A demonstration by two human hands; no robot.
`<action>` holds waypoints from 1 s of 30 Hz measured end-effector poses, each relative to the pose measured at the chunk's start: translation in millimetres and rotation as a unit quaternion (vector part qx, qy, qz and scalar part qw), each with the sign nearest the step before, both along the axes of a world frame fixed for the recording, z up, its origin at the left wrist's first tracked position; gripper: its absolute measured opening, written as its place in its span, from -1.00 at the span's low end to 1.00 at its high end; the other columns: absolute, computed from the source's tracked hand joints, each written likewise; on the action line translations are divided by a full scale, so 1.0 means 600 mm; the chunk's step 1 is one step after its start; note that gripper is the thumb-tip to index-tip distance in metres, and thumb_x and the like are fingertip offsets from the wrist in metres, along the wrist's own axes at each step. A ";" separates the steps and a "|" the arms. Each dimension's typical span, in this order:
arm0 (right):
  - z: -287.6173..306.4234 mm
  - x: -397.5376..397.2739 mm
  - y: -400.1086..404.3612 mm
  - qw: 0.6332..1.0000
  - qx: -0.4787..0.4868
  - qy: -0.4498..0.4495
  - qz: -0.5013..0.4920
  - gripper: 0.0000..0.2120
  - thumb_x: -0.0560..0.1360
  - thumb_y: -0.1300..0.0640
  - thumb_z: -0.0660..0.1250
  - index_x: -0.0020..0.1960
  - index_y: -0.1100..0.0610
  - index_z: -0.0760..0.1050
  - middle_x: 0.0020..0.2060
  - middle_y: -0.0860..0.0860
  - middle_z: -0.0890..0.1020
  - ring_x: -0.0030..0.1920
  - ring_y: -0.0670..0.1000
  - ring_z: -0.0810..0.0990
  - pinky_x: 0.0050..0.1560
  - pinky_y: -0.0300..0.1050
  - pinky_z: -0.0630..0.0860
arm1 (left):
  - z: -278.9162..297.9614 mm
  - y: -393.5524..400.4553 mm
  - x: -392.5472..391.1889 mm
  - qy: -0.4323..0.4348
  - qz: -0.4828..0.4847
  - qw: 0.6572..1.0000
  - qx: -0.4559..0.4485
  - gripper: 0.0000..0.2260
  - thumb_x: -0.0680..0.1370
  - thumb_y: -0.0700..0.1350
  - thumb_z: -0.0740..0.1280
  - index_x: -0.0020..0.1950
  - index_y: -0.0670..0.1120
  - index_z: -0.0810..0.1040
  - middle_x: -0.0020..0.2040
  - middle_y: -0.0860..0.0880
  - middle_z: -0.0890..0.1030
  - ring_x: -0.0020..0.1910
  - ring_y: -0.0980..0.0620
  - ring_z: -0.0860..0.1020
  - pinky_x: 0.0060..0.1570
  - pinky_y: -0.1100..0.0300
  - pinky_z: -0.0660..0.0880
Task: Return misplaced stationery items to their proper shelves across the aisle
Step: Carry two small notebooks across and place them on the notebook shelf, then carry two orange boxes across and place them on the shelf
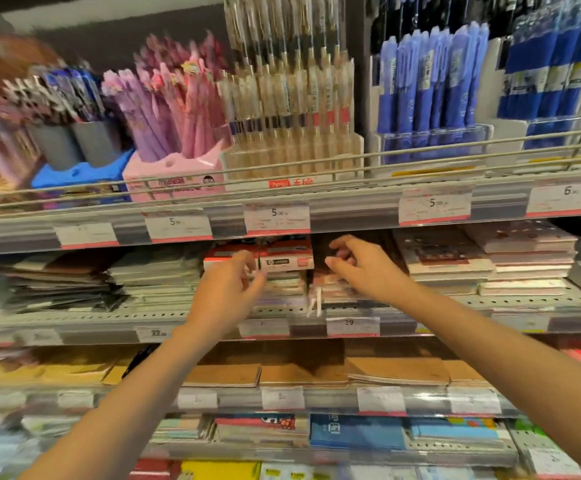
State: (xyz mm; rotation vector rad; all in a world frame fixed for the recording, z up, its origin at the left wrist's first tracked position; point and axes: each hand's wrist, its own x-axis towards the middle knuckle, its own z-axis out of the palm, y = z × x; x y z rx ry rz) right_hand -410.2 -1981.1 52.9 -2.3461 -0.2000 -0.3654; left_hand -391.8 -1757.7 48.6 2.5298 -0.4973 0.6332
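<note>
Red-and-white boxes (284,259), centre of frame, atop a notebook stack on the middle shelf (164,315), long axis left-right. Left hand (226,289) touching their front edge, fingers loosely curled, empty; right hand (358,266) just right, half-open, nothing pinched

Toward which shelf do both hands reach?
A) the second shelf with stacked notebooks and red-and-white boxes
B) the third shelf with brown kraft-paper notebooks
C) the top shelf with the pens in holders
A: the left hand and the right hand are both at the second shelf, in front of the red-and-white boxes, below the pens.
</note>
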 end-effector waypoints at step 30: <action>0.018 -0.015 0.120 0.866 0.436 0.231 -0.078 -0.89 0.50 0.10 0.23 -0.07 0.15 0.45 -0.28 0.09 0.57 -0.43 -0.08 0.44 -0.44 -0.29 0.44 | 0.029 0.128 0.021 0.466 -0.086 0.767 -0.434 -0.79 0.49 -0.10 0.19 0.03 -0.21 0.44 -0.27 -0.14 0.52 -0.45 0.06 0.38 -0.48 0.29 0.32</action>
